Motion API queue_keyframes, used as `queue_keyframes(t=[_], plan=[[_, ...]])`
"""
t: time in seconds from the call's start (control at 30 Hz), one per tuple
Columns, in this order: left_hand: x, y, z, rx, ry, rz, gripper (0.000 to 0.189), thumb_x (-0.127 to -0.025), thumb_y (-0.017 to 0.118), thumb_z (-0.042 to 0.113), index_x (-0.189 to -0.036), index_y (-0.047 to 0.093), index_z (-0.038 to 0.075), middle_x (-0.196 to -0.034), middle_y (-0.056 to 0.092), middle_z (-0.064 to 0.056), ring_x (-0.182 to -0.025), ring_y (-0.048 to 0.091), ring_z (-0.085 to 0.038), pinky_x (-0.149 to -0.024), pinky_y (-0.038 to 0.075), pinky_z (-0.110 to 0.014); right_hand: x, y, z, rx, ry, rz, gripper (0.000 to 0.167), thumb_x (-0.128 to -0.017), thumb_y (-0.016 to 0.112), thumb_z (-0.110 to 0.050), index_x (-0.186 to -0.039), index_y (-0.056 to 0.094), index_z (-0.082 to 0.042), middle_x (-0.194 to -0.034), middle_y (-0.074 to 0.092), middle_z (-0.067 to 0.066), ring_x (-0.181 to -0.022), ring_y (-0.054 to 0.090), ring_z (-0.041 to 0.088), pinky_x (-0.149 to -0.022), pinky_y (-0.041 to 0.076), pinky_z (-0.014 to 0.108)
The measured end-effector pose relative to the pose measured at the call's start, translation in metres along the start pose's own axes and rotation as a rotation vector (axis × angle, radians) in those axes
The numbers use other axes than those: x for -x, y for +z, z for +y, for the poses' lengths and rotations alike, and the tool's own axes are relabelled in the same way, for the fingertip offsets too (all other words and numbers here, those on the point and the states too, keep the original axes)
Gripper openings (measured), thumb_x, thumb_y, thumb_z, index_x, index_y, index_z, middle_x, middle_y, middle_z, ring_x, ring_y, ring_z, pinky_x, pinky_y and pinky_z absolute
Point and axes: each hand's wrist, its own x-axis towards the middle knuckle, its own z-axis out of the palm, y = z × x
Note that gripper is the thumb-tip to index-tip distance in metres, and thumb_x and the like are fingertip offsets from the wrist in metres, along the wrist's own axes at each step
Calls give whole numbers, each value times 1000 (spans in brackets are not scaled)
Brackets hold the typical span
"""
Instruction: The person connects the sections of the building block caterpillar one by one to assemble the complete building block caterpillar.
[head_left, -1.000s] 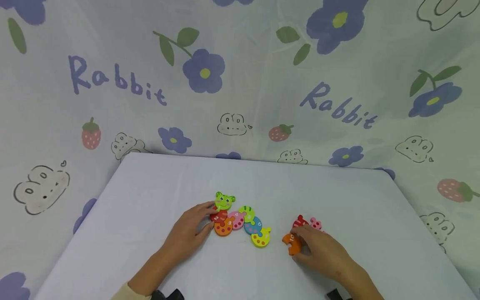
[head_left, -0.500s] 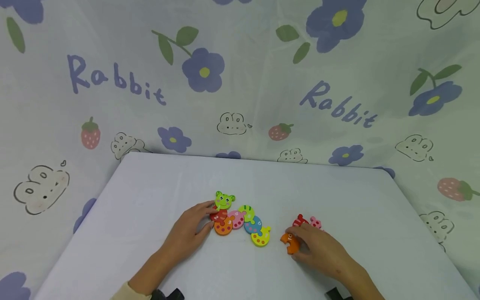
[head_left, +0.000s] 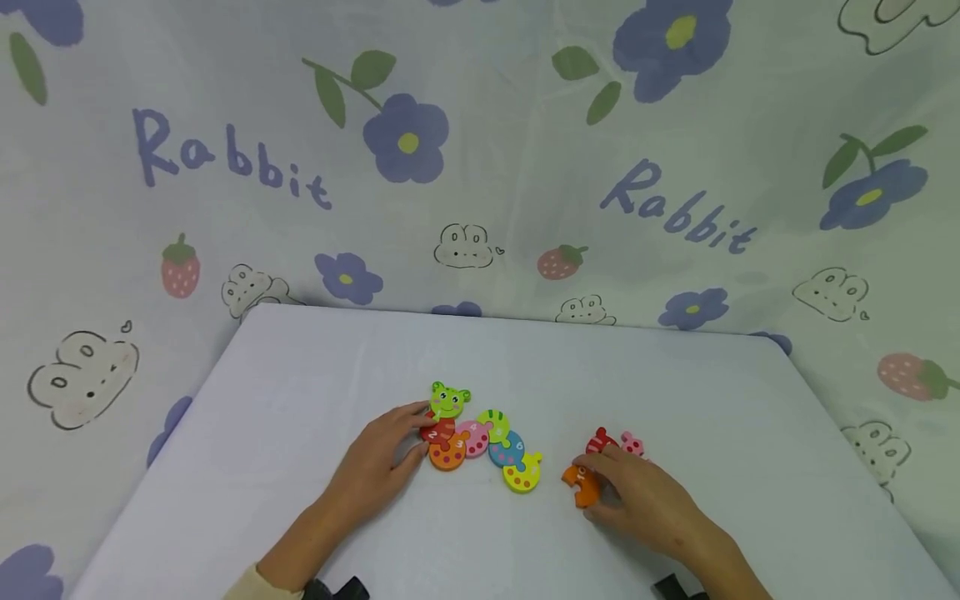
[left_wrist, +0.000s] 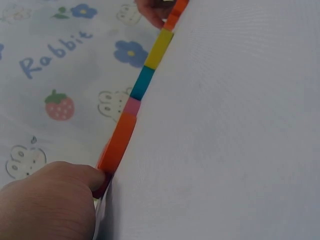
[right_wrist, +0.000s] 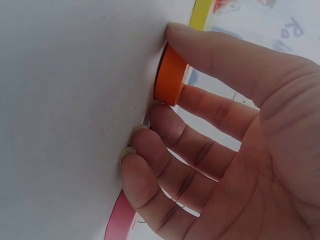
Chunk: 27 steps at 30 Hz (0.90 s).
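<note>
A chain of flat wooden caterpillar puzzle pieces lies on the white table (head_left: 315, 375) in the head view. It runs from a green smiling head piece (head_left: 447, 402) through the red piece numbered 2 (head_left: 441, 432) to a yellow piece (head_left: 522, 477). My left hand (head_left: 378, 458) holds the red piece between thumb and fingers at the chain's left end; the left wrist view shows the thumb (left_wrist: 75, 175) against its edge. Right of the yellow piece, a gap apart, my right hand (head_left: 648, 504) pinches an orange puzzle piece (head_left: 588, 493) by its sides, thumb nearest me.
Just beyond my right fingers lie a red striped piece (head_left: 601, 440) and a pink piece (head_left: 632, 443), both partly covered by the hand. A patterned cloth (head_left: 495, 150) with flowers and rabbits hangs behind the table's far edge. Dark straps or devices (head_left: 348, 589) show near both wrists.
My right hand has shifted the orange piece slightly left, closer to the yellow piece, then stayed nearly still. The left hand and the chain look unmoved.
</note>
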Motion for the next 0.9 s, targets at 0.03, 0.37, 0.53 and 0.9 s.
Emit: queue_keyframes(t=[0.03,0.37,0.53,0.9], plan=[[0,0,0,0,0,-1,40,-94,80,16,-133,69,15,-152,56,0,-141,52,-24,-114,43,-52,0,0,0,-6,4,-3,59,-74,95,-38,-127,73,-24,-123,68,-6,-110,65,19,-99,56,53],[0,1,0,-2,0,-5,39,-95,79,17,-133,69,17,-152,56,1,-140,52,-21,-114,45,-50,1,-1,1,-35,4,1,59,-75,95,-41,-127,73,-25,-125,68,-6,-113,65,20,-99,56,52],[-1,1,-1,0,2,-5,39,-95,79,17,-133,69,16,-152,56,1,-140,52,-23,-114,45,-51,0,0,2,-34,4,10,59,-75,95,-41,-127,73,-25,-124,69,-6,-113,65,20,-99,56,52],[-1,-1,0,7,-4,-7,39,-95,79,17,-133,69,16,-152,56,1,-141,52,-23,-115,44,-51,-2,3,1,-39,26,12,57,-76,94,-38,-128,73,-26,-126,68,-7,-116,65,21,-100,55,53]])
